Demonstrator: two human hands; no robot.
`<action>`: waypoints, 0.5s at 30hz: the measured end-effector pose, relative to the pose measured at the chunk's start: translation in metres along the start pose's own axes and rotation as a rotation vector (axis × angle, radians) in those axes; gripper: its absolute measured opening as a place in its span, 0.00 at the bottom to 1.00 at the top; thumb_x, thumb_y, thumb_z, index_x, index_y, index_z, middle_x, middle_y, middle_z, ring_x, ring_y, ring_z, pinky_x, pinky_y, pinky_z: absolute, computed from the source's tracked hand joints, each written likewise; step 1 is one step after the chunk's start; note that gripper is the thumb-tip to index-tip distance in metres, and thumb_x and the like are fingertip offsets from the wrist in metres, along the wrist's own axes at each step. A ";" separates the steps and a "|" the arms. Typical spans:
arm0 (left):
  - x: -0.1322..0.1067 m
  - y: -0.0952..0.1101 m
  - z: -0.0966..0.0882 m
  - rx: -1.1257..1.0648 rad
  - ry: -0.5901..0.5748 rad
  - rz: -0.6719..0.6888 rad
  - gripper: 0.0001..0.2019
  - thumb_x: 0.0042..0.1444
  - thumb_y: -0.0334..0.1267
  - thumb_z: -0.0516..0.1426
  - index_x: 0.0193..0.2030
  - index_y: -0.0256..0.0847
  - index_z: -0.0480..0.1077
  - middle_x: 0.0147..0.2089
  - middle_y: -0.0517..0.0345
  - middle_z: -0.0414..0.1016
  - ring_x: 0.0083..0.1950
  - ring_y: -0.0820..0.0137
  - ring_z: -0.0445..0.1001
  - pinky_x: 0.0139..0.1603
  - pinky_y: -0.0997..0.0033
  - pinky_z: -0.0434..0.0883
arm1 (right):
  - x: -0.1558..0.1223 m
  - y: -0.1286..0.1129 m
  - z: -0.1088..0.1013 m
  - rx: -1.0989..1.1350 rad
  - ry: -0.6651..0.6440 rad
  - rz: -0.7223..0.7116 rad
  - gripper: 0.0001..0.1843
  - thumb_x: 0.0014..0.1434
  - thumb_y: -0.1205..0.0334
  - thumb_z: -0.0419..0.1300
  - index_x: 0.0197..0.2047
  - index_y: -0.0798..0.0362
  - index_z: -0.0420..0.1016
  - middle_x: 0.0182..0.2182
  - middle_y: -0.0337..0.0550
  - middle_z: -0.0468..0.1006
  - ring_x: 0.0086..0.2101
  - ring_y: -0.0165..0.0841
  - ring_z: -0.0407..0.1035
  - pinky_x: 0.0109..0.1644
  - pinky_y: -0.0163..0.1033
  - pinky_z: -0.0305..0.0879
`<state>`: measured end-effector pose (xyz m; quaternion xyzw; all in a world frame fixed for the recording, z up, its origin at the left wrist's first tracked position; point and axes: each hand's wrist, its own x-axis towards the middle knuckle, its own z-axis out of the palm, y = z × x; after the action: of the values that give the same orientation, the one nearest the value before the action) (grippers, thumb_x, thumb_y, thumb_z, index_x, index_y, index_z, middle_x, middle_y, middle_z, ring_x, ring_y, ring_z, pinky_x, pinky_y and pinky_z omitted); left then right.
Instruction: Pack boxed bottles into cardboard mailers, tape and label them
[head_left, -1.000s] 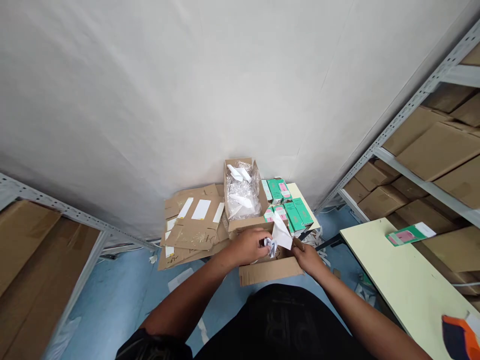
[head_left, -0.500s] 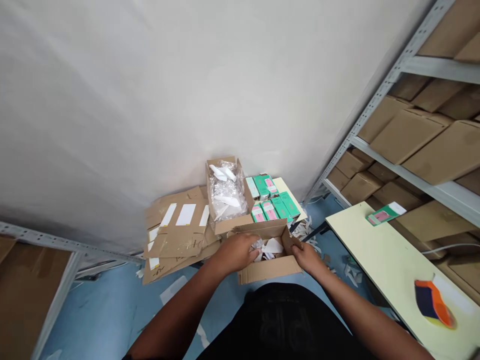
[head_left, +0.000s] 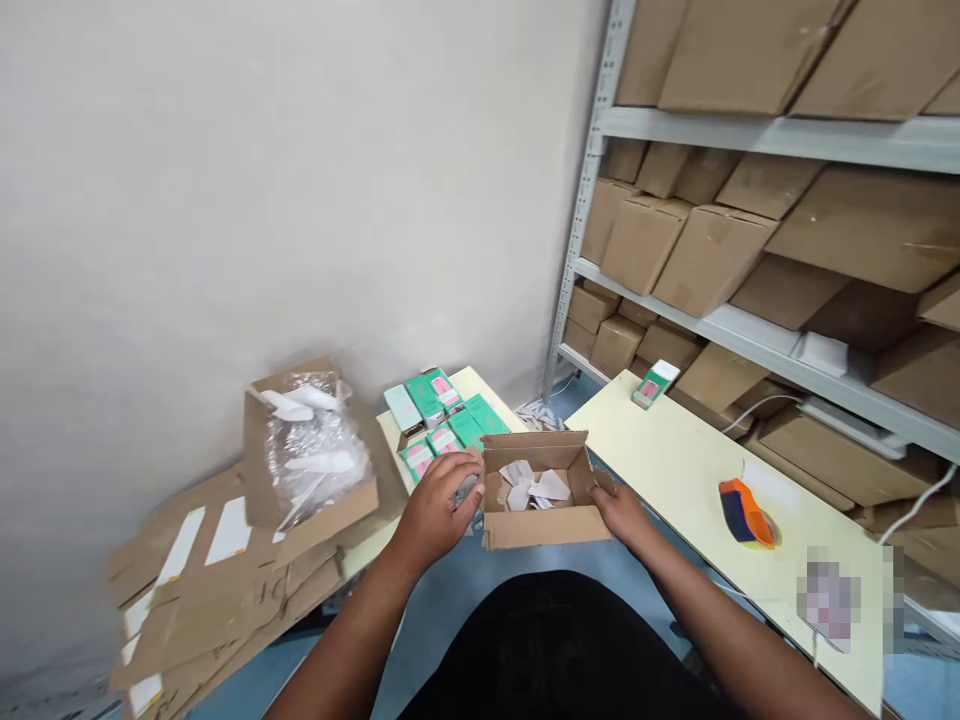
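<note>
A small open cardboard box (head_left: pixel 547 530) is held in front of my body, with white paper scraps (head_left: pixel 517 484) lying inside. My right hand (head_left: pixel 621 512) is closed on the box's right end, thumb near the torn flap. At the left end is my left hand (head_left: pixel 435 512), its fingers and thumb closed around what looks like crumpled clear plastic (head_left: pixel 466 488). Whether it also grips the box's left edge is hard to tell. Just behind the box, several green boxes with pink panels (head_left: pixel 465 428) lie on a pale table (head_left: pixel 474 382).
To the left, a larger carton (head_left: pixel 262 465) full of plastic wrap sits by flattened cardboard (head_left: pixel 210 600). On the right, a long pale table (head_left: pixel 637 440) bears a green box (head_left: pixel 655 384) and an orange-and-navy roll (head_left: pixel 746 513). Shelves (head_left: pixel 712 310) with cartons stand behind it.
The view has turned right. My left hand has come out of the box to its left end, with the clear plastic. My right hand keeps its hold on the right end.
</note>
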<state>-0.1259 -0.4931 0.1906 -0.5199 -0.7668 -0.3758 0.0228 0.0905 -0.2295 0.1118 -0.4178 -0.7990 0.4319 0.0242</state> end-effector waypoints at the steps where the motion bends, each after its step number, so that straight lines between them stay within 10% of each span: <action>1: 0.014 0.007 0.011 0.001 -0.008 0.005 0.11 0.65 0.39 0.56 0.52 0.47 0.75 0.53 0.50 0.78 0.58 0.58 0.74 0.61 0.50 0.72 | 0.007 0.012 -0.013 0.006 0.021 0.031 0.19 0.61 0.51 0.51 0.33 0.51 0.79 0.34 0.47 0.84 0.39 0.43 0.77 0.37 0.40 0.65; 15: 0.175 0.090 0.216 -0.086 -0.322 0.027 0.11 0.65 0.40 0.56 0.51 0.46 0.75 0.53 0.50 0.78 0.56 0.60 0.76 0.60 0.55 0.73 | 0.102 0.209 -0.168 0.063 0.305 0.390 0.27 0.65 0.51 0.47 0.48 0.61 0.81 0.43 0.60 0.84 0.45 0.46 0.78 0.44 0.40 0.68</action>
<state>-0.0560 -0.2107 0.1605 -0.5840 -0.7367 -0.3198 -0.1179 0.2264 0.0106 0.0358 -0.6234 -0.6765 0.3850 0.0741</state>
